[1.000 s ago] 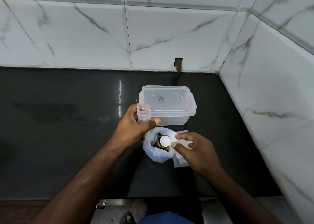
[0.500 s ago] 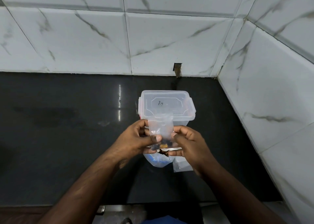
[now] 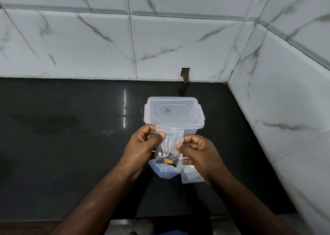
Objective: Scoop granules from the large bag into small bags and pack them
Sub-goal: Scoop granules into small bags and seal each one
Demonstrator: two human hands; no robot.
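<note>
A small clear zip bag hangs upright between my hands, with dark and orange granules settled at its bottom. My left hand pinches the bag's left side near the top. My right hand pinches its right edge a little lower. Under the small bag, the large bag, clear with blue print, sits on the black counter, mostly hidden by my hands. I see no scoop.
A lidded clear plastic box stands just behind the bags. Flat empty small bags lie right of the large bag, under my right hand. White marble-tiled walls close the back and right side. The counter's front edge runs below my forearms.
One second ago my right hand held a white scoop over the large bag while my left held the small bag. Both hands now hold the small bag, raised slightly higher, granules inside.
</note>
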